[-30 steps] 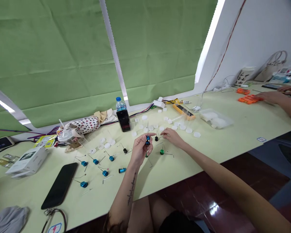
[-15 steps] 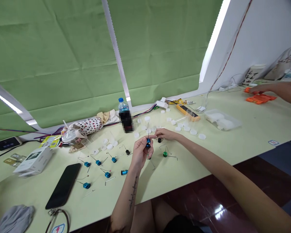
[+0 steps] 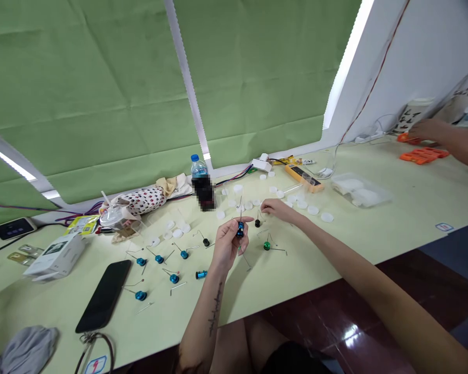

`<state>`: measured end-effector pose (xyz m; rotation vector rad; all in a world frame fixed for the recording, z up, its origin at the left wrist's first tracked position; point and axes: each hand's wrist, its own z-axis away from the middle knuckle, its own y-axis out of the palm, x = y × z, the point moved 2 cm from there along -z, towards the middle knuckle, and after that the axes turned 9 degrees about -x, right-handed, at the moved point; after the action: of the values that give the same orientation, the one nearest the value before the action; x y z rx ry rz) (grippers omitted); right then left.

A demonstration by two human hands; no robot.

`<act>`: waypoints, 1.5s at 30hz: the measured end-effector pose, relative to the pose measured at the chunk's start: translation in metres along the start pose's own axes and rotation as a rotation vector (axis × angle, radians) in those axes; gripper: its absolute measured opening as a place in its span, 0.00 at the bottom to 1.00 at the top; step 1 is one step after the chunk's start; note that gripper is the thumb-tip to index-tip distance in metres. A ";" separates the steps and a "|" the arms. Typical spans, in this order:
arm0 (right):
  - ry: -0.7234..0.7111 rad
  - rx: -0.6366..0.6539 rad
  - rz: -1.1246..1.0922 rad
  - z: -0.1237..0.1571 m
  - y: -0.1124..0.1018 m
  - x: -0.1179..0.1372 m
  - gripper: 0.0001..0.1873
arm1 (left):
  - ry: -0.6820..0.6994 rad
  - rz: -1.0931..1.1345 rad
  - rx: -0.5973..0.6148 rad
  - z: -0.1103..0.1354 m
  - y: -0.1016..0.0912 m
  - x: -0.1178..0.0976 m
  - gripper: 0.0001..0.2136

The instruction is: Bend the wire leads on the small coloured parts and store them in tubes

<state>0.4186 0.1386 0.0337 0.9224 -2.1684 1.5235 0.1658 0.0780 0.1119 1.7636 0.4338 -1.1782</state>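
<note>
Pale tabletop (image 3: 359,249) — left hand (image 3: 228,244) pinches a blue metal knob (image 3: 239,229).

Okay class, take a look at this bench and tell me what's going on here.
A person holds a small blue metal cylinder with wire leads upright in the left hand. The right hand lies just beyond it, nearest a small black cylinder. More wired cylinders, including a green one, lie scattered on the pale green bench, with white plastic caps behind them. At the far right, a co-worker's hand is near orange plastic pieces.
</note>
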 end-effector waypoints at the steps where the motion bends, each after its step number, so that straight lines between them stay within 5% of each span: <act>1: 0.039 -0.066 0.028 0.009 -0.011 -0.003 0.09 | 0.001 0.001 0.001 0.000 0.000 0.001 0.16; 5: 0.140 -0.216 0.120 0.051 -0.040 -0.012 0.09 | 0.003 0.001 0.006 0.000 0.000 0.003 0.17; 11: 0.187 -0.281 0.201 0.088 -0.028 -0.015 0.08 | -0.020 -0.012 0.044 0.002 0.005 0.007 0.17; 34: 0.227 -0.236 0.331 0.072 -0.019 -0.030 0.05 | -0.111 -0.044 0.131 0.007 0.010 0.021 0.18; 40: 0.227 -0.301 0.337 0.073 -0.027 -0.002 0.09 | -0.166 -0.061 0.127 0.009 0.015 0.029 0.20; 43: 0.202 -0.425 0.204 0.077 -0.035 0.042 0.14 | -0.181 -0.074 0.125 0.009 0.016 0.032 0.21; 45: 0.196 -0.477 -0.084 0.079 -0.039 0.078 0.17 | -0.195 -0.092 0.134 0.009 0.017 0.033 0.22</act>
<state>0.3948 0.0323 0.0793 0.6617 -2.1738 0.9456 0.1887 0.0557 0.0910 1.7357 0.3289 -1.4586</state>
